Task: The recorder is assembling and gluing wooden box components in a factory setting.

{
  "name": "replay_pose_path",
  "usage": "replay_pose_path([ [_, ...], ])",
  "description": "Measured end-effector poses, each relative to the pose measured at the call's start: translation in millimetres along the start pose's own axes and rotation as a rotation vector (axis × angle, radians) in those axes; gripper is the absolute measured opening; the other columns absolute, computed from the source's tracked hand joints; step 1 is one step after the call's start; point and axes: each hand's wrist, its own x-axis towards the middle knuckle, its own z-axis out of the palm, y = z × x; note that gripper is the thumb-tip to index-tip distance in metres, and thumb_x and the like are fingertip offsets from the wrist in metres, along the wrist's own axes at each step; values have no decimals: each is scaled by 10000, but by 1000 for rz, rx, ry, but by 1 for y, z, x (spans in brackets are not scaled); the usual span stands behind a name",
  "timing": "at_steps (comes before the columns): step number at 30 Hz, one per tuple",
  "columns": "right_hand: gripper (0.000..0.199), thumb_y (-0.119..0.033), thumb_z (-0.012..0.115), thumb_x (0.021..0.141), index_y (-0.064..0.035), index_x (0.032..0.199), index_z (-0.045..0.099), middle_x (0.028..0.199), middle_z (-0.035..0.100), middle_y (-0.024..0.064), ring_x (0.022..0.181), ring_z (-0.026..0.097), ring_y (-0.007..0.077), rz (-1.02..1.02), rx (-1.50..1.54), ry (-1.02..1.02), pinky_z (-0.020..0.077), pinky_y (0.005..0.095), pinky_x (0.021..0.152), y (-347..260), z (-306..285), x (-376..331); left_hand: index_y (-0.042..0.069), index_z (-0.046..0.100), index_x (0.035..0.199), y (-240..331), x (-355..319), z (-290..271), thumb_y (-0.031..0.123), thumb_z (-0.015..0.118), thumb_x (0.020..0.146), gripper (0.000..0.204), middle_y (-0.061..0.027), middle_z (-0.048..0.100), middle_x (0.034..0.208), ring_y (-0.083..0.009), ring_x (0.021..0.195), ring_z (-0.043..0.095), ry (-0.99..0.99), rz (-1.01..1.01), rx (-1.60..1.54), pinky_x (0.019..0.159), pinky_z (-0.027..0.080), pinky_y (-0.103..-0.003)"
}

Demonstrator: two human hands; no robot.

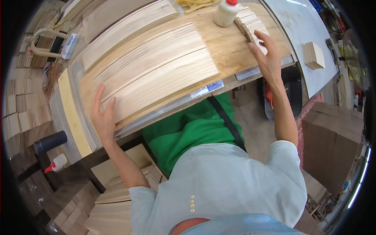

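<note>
- Workshop clutter all round, folks, and across the wooden-topped desk (231,58) lies the slat panel (156,74)!
- Left grip (103,117) at the panel's left end: thumb and fingers spread, clasping nothing I can see.
- Right grip (269,58), beyond the panel's right end: half-curled at the short stack (250,23), thumb and fingers parted; contact, can't tell.
- Sorting or placing slats, I'd judge; lifting that stack would call for closing the right grip around its edges.
- Counting up: two bottles, a red-capped bottle (225,15) beyond the panel's right end, a red-nozzled bottle (60,161) off its left; one slat pile (129,33) behind it; second stack (313,55) well rightward.
</note>
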Motion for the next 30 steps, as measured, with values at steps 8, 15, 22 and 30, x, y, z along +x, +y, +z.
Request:
replay_pose_path([
  [8,662,-236,738,774,21,1314,453,1209,564,196,1144,520,298,-27,117,63,435,382,943,28,15,35,7,629,1136,-4,11,15,27,630,836,301,-98,634,1054,-212,1017,578,0,46,-34,922,420,-317],
  [15,710,-269,785,677,19,1255,489,1117,602,220,1119,481,407,124,-103,-173,401,452,969,1,67,102,14,640,1114,31,5,37,13,631,824,291,-93,635,988,-199,974,590,-81,171,-117,889,433,-299],
  [22,603,-196,749,694,-18,1220,515,1102,617,182,1047,580,287,87,130,-65,465,381,891,-34,69,98,29,616,1151,60,6,62,38,699,774,386,-114,628,1029,-229,981,604,-118,262,-281,865,469,-308],
  [30,684,-132,767,669,-29,1279,474,1171,594,125,1055,584,248,-510,-23,-735,448,366,922,-158,42,37,23,462,1305,97,1,100,155,772,737,661,-105,579,1129,-201,1021,590,-246,22,-837,869,481,-317],
])
